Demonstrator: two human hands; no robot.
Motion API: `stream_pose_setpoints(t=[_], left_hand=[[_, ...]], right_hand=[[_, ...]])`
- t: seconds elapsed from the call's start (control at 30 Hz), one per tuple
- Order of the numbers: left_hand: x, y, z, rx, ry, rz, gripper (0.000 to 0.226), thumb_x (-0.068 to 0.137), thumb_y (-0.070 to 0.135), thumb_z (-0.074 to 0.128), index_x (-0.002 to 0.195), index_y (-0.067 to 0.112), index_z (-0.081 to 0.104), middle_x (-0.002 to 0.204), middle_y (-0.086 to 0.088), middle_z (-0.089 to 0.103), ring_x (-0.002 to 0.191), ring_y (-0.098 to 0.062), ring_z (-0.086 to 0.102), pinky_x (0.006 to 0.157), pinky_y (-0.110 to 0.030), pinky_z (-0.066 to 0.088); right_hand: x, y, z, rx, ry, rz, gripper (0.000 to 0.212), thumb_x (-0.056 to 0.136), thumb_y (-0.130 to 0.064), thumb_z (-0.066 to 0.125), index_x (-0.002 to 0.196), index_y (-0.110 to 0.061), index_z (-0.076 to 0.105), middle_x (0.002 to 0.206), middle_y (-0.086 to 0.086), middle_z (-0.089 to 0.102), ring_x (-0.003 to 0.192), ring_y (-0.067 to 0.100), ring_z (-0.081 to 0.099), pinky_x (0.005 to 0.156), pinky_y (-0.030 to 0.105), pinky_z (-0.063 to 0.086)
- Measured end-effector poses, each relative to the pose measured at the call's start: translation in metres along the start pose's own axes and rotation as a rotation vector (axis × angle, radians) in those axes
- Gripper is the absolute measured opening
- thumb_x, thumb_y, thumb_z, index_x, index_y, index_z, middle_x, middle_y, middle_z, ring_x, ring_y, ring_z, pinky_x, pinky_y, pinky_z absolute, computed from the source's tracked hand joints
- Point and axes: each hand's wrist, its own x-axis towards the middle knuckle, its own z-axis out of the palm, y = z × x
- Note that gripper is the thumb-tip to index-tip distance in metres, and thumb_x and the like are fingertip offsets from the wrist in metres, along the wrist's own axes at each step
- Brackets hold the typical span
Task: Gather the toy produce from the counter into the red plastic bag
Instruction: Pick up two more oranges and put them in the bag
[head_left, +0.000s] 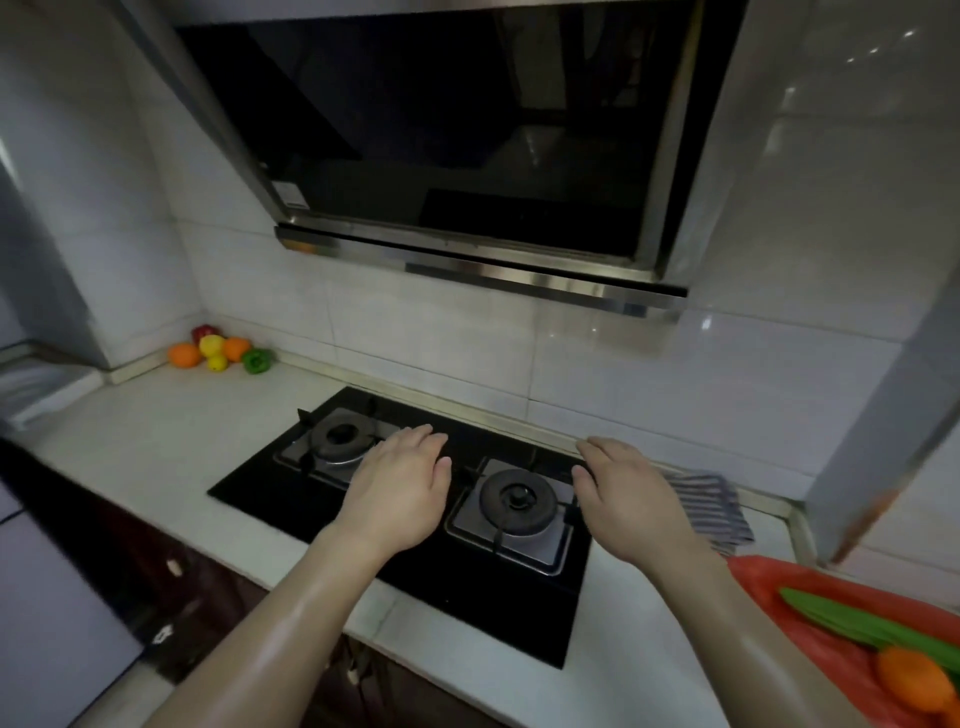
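Left hand (400, 488) and right hand (631, 499) hover over the stove (415, 561), fingers relaxed, holding nothing; toy fruit (218, 351) sits far left of it, red bag (810, 618) right.

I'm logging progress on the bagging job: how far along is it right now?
Done: a green vegetable and an orange piece already lie on the red plastic bag. In hand: nothing; the left hand and right hand hover open over the stove. Left: the pile of toy produce in the far counter corner, untouched.
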Motion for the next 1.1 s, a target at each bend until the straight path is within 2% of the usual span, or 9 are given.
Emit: stream_pose_setpoints(t=[0.17,0.27,0.43,0.7,0.8,0.93,1.1], left_hand=[[0.009,-0.031,-0.005,0.024,0.020,-0.063,0.048,0.101,0.039,0.031,0.144,0.022,0.043,0.151,0.000,0.040,0.140,-0.016,0.032,0.118,-0.034,0.022],[0.011,-0.053,-0.010,0.044,0.026,-0.120,0.048,0.101,0.039,0.030,0.143,0.022,0.043,0.151,-0.001,0.040,0.140,-0.017,0.032,0.118,-0.033,0.022],[0.013,-0.095,-0.022,0.048,0.066,-0.168,0.043,0.101,0.036,0.032,0.138,0.020,0.049,0.144,-0.002,0.047,0.135,-0.018,0.039,0.114,-0.031,0.026],[0.012,-0.215,-0.049,0.034,0.086,-0.220,0.045,0.100,0.037,0.032,0.138,0.018,0.050,0.143,-0.004,0.049,0.133,-0.021,0.041,0.113,-0.034,0.030],[0.008,-0.268,-0.066,0.040,0.096,-0.228,0.050,0.098,0.039,0.029,0.139,0.018,0.048,0.147,-0.006,0.045,0.137,-0.022,0.038,0.115,-0.033,0.027],[0.006,-0.333,-0.080,0.008,0.077,-0.251,0.046,0.102,0.035,0.034,0.144,0.019,0.043,0.152,-0.005,0.038,0.141,-0.020,0.031,0.115,-0.030,0.019],[0.016,-0.386,-0.091,-0.013,0.068,-0.245,0.046,0.102,0.035,0.033,0.145,0.020,0.041,0.154,-0.004,0.035,0.142,-0.019,0.029,0.116,-0.030,0.018]], right_hand=[[0.040,-0.016,0.019,0.029,-0.052,-0.059,0.058,0.092,-0.042,0.023,0.135,-0.012,0.049,0.137,0.004,0.051,0.127,0.022,0.043,0.109,0.032,0.031],[0.062,-0.032,0.028,0.035,-0.086,-0.125,0.050,0.098,-0.037,0.030,0.137,-0.012,0.047,0.139,0.004,0.049,0.129,0.021,0.040,0.109,0.029,0.027],[0.090,-0.073,0.043,0.048,-0.094,-0.198,0.044,0.099,-0.034,0.035,0.134,-0.012,0.049,0.134,0.004,0.052,0.124,0.021,0.044,0.105,0.030,0.033],[0.136,-0.180,0.086,0.057,-0.083,-0.212,0.058,0.093,-0.042,0.025,0.135,-0.012,0.050,0.136,0.005,0.052,0.125,0.021,0.046,0.108,0.032,0.034],[0.151,-0.234,0.103,0.066,-0.073,-0.218,0.053,0.095,-0.040,0.029,0.136,-0.012,0.049,0.138,0.004,0.051,0.127,0.020,0.044,0.108,0.031,0.032],[0.167,-0.297,0.123,0.090,-0.079,-0.220,0.052,0.097,-0.039,0.029,0.138,-0.013,0.047,0.140,0.003,0.049,0.129,0.019,0.043,0.107,0.030,0.030],[0.188,-0.341,0.136,0.101,-0.066,-0.208,0.048,0.099,-0.036,0.033,0.140,-0.013,0.045,0.142,0.002,0.046,0.131,0.017,0.040,0.108,0.027,0.028]])
